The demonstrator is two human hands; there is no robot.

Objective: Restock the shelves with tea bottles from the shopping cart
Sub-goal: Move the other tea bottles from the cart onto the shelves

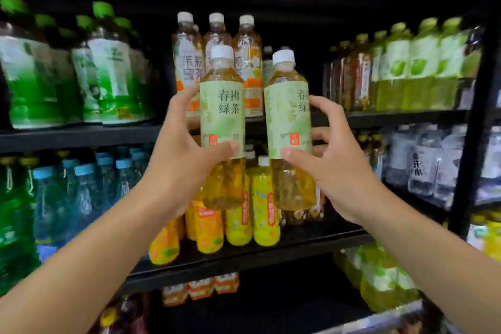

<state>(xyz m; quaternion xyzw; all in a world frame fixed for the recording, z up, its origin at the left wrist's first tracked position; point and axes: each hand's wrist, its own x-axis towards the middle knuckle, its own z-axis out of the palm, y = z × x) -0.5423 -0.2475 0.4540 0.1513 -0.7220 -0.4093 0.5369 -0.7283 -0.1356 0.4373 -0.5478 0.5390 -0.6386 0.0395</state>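
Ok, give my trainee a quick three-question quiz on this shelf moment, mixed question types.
1. True or false: each hand holds one tea bottle upright in front of the shelves.
2. Multiple choice: the caps on the two held bottles are A) green B) white C) blue.
3. Fill in: the bottles with orange and white labels stand on the shelf directly ______ the held bottles.

Key
1. True: the left hand grips the left tea bottle, the right hand grips the right tea bottle.
2. B
3. behind; see the orange and white labelled bottles on the black shelf.
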